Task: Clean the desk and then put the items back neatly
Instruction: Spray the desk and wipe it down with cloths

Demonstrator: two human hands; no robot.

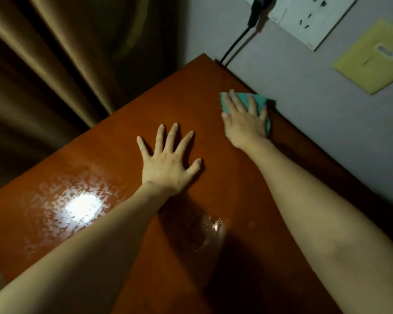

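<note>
The reddish-brown wooden desk (114, 141) fills the middle of the view, its top glossy with a lamp glare at the lower left. My left hand (168, 162) lies flat on the desk with its fingers spread, holding nothing. Further back, near the wall, my right hand (245, 121) presses with straight fingers on a teal cloth (260, 102), which lies flat on the desk's far edge. Most of the cloth is hidden under that hand.
A grey wall runs along the desk's right side, with a white socket plate (309, 17) and a black plug and cable (236, 41) dropping behind the desk. A yellow paper (372, 57) hangs on the wall. Brown curtains (55, 64) hang beyond the left edge.
</note>
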